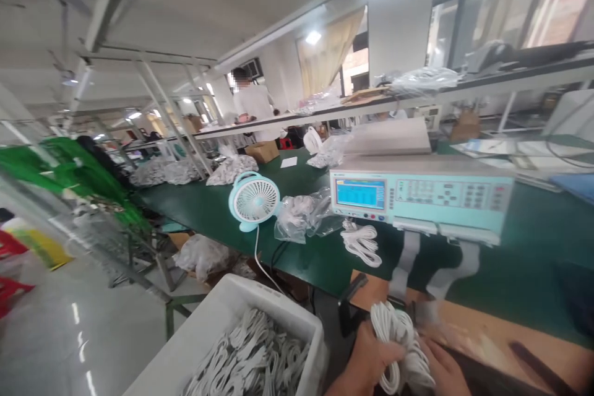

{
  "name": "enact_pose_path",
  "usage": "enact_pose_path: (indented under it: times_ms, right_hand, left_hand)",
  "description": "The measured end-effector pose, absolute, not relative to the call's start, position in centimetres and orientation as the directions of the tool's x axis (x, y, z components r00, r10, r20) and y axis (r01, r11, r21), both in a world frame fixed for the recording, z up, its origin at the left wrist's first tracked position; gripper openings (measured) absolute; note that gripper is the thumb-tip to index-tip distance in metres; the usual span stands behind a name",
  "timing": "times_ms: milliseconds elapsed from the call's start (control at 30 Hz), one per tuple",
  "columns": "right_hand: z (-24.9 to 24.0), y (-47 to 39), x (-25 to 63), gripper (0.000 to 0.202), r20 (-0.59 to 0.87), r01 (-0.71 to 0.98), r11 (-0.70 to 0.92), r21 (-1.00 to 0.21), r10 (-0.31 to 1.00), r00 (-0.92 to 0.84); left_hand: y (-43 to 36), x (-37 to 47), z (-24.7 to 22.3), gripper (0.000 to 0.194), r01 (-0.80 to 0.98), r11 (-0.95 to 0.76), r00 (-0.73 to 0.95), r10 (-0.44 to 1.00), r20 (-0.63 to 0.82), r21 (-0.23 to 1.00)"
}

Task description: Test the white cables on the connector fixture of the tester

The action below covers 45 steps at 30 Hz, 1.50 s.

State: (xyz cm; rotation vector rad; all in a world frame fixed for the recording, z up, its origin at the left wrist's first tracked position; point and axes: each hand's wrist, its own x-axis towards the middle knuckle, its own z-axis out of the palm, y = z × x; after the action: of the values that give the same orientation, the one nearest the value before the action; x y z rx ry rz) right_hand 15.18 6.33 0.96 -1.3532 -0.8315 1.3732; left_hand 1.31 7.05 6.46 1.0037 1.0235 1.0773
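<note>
Gripping a bundle of coiled white cable (392, 322), a left hand (369, 356) and a right hand (443, 368) close on it from either side, low at the front edge of a green worktop (204, 210), near an orange-brown board (492, 328). The right hand's fingertips are too blurred to make out in full. Beyond the hands, a pale blue test instrument (452, 204) with a lit display (361, 193) stands on the worktop, two grey ribbon cables (406, 263) running down from its front. A loose white cable coil (362, 244) lies just before the instrument, beside a clear plastic bag (301, 216) of pale items, with a small light-blue fan (255, 201) to the bag's left. To the left of the hands, a white plastic bin (197, 331) holds a heap of greyish-white cable bundles (250, 352). In the background, a person in a white top (253, 102) stands beyond a long raised shelf (278, 122)
</note>
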Motion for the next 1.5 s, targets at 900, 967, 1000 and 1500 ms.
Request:
enact_pose_path:
  times_ms: [900, 967, 1000, 1500]
  right_hand:
    - [3.2, -3.3, 28.6, 0.041, -0.029, 0.743, -0.193, -0.641, 0.973, 0.228]
    - [4.2, -3.2, 25.6, 0.027, -0.017, 0.699, -0.031, -0.714, 0.999, 0.027]
    - [4.6, -2.9, 23.7, 0.023, 0.002, 0.655, 0.04, -0.754, 0.998, -0.059]
    - [5.8, 0.1, 20.1, 0.03, -0.135, 0.073, -0.114, -0.991, 0.852, -0.505]
  left_hand:
    - [1.7, 3.4, 4.1, 0.039, -0.424, 0.649, 0.264, 0.756, -0.599, 0.631]
    - [1.4, 4.3, 4.1, 0.04, -0.424, 0.651, 0.281, 0.756, -0.591, 0.63]
    - [1.1, 4.7, 4.2, 0.04, -0.428, 0.649, 0.296, 0.758, -0.581, 0.629]
    - [2.8, 0.7, 4.1, 0.024, -0.302, 0.518, 0.302, 0.849, -0.435, 0.8]
